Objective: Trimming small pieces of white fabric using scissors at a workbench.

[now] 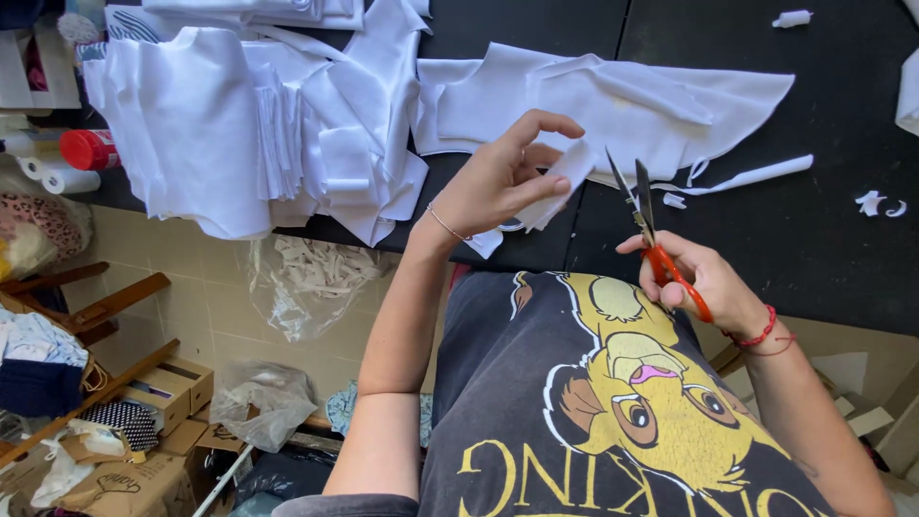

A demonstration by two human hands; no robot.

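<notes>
A small white cloth strip [558,184] is pinched between the thumb and fingers of the left hand [498,182], just left of the scissors [649,230]. The right hand [704,282] has fingers curled through the red handles, blades slightly parted, pointing up. Beyond the scissors lies white cut fabric [613,101] on the black table [814,239].

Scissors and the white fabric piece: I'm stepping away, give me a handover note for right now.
Left hand: pinches a small white fabric piece above the black table edge.
Right hand: holds red-handled scissors, blades open, pointing up, beside the piece, not touching.
Done: white offcuts lie on the table; cut white panels are piled left.
Left: no cut yet visible in the held piece.
</notes>
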